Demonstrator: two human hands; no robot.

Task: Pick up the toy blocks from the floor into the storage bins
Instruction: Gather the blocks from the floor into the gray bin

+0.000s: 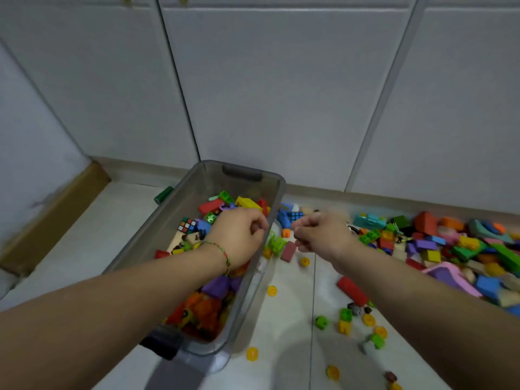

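A translucent grey plastic storage bin [168, 212] stands on the pale tiled floor [84, 249], its long side running away from the person toward a row of tall white cabinet doors [281, 94] that fill the upper part of the view. A beige skirting strip runs along the foot of the doors. At the left a flat brown cardboard sheet [56, 218] leans along the base of the wall, and a dark green cylinder [163, 194] lies on the floor just beside the bin's far left corner.

The bin is partly filled with mixed coloured plastic toy blocks [208, 305], red, orange, purple, yellow and green, with a small multicoloured puzzle cube [188, 225] among them. Many more loose toy blocks lie in a heap [450, 249] on the floor to the right of the bin, reaching toward the cabinets. Nearer the person, a long red brick [351, 289], small green and yellow cubes and several flat yellow round discs [272, 290] are scattered over the tiles.

The left hand [239, 235], with a thin green and red thread bracelet [223, 253] on the wrist, hangs over the bin by its right rim. Its grip is curled inward; whether it pinches anything cannot be told. The right hand [320, 235] hovers above the floor just right of the bin, blurred, its grip likewise curled, its contents hidden. A lime green piece [277, 243] lies on the floor between the two hands.
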